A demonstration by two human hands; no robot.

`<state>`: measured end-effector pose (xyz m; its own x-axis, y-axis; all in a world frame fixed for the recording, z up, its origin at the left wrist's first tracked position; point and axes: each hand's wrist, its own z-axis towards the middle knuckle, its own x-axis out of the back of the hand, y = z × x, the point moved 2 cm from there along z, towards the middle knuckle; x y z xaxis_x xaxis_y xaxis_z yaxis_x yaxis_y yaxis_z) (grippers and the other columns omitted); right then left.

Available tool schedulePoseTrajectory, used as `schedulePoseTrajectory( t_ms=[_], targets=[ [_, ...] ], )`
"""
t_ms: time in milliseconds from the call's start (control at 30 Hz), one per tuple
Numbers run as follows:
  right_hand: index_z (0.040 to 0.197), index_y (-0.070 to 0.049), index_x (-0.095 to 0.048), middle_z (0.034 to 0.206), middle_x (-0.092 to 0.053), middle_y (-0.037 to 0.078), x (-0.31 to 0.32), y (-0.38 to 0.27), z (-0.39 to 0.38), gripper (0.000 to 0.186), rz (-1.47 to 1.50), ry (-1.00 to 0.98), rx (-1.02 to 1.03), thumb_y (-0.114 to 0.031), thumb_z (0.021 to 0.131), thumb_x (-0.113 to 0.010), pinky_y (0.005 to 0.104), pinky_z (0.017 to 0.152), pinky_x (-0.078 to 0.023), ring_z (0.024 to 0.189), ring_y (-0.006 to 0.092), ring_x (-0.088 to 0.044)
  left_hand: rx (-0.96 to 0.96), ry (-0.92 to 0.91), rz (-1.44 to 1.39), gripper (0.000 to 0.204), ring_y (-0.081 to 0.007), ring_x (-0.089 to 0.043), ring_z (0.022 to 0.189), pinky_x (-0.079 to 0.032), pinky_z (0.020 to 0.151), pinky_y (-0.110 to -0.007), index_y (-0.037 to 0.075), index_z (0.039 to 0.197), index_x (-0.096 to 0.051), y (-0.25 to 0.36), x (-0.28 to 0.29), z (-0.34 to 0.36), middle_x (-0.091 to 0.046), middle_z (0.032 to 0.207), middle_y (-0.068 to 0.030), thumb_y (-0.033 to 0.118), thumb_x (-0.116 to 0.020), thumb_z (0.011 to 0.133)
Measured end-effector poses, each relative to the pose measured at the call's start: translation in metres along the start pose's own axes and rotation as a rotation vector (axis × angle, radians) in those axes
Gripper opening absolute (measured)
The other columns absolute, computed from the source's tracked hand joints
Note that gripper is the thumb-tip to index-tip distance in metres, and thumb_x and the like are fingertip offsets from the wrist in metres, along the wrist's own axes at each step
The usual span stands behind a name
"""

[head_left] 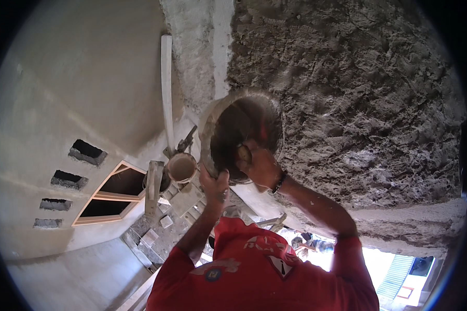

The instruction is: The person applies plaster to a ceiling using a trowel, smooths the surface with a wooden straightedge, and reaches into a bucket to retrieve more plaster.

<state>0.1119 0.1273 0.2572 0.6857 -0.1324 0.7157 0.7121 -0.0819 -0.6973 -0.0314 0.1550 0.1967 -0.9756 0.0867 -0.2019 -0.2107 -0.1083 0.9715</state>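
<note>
The bucket (207,136) is before the rough wall (368,98). At the bucket's near rim, the left hand (215,185) grasps it; over its mouth, the right hand (263,168) clenches a handle (244,153). Seemingly, mortar is being scooped; the next move calls for a steady bucket.

A smooth grey wall (88,57) with a wood-framed window (114,196) stands left of a rough brown wall (358,78).

Left hand (214,187) raised, thumb (223,178) upright; right hand (263,168) curled, elbow (349,228) bent.
</note>
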Motion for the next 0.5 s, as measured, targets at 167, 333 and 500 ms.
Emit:
schedulePoseTrajectory(
  t_ms=[167, 333, 500],
  targets=[
    [0.119, -0.009, -0.051, 0.076, -0.065, 0.011, 0.033, 0.008, -0.005, 0.039, -0.94, -0.37, 0.382, -0.015, 0.081, -0.055, 0.0392, 0.057, -0.054, 0.069, 0.0259, -0.065, -0.019, -0.121, -0.057, 0.043, -0.0105, -0.053, 0.076, -0.045, 0.067, -0.023, -0.001, 0.111, -0.051, 0.036, 0.018, 0.028, -0.059, 0.092, -0.0052, -0.002, -0.053, 0.068],
    [0.117, -0.011, -0.056, 0.076, -0.066, 0.011, 0.088, 0.014, 0.0, 0.035, -1.063, -0.188, 0.478, -0.014, 0.083, -0.048, 0.0369, 0.058, -0.054, 0.063, 0.0249, -0.065, -0.044, -0.233, 0.084, 0.053, -0.0065, -0.049, 0.072, -0.043, 0.06, -0.021, 0.0, 0.121, -0.048, 0.038, 0.02, 0.023, -0.056, 0.093, -0.0029, -0.003, -0.05, 0.067],
    [0.125, -0.012, -0.05, 0.09, -0.062, 0.014, 0.073, 0.026, -0.009, 0.042, -1.161, -0.229, 0.431, -0.013, 0.083, -0.049, 0.0408, 0.058, -0.053, 0.072, 0.0278, -0.065, 0.041, -0.284, -0.092, 0.065, -0.0074, -0.05, 0.081, -0.043, 0.066, -0.02, -0.001, 0.131, -0.041, 0.019, 0.012, 0.027, -0.054, 0.104, -0.0045, -0.002, -0.049, 0.066]
  ],
)
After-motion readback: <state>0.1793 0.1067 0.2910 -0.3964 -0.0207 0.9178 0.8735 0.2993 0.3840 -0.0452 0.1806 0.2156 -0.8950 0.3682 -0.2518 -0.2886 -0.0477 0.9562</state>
